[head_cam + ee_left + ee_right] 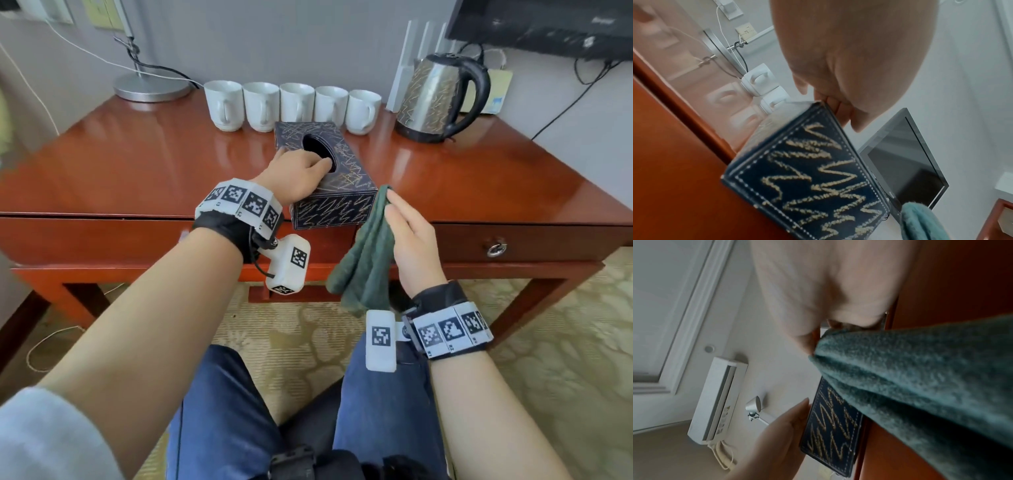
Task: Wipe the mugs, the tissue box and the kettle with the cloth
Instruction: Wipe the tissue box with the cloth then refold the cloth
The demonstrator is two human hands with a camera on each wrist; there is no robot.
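Note:
A dark tissue box (342,209) with gold scribbles stands at the table's front edge. My left hand (301,171) holds it from above, fingers hooked at the oval opening and thumb on its left side; the left wrist view shows the box's side (813,178) under the hand (849,56). My right hand (407,240) grips a green cloth (366,257) and presses its top against the box's front right corner, with the rest hanging below the table edge. The right wrist view shows the cloth (920,386) against the box (834,426). Several white mugs (296,102) and a steel kettle (435,99) stand behind.
The red-brown table (137,154) has a drawer with a ring pull (495,249) at the front right. A lamp base (150,87) with cables sits at the back left. A dark screen (548,24) hangs above the kettle. My knees are under the front edge.

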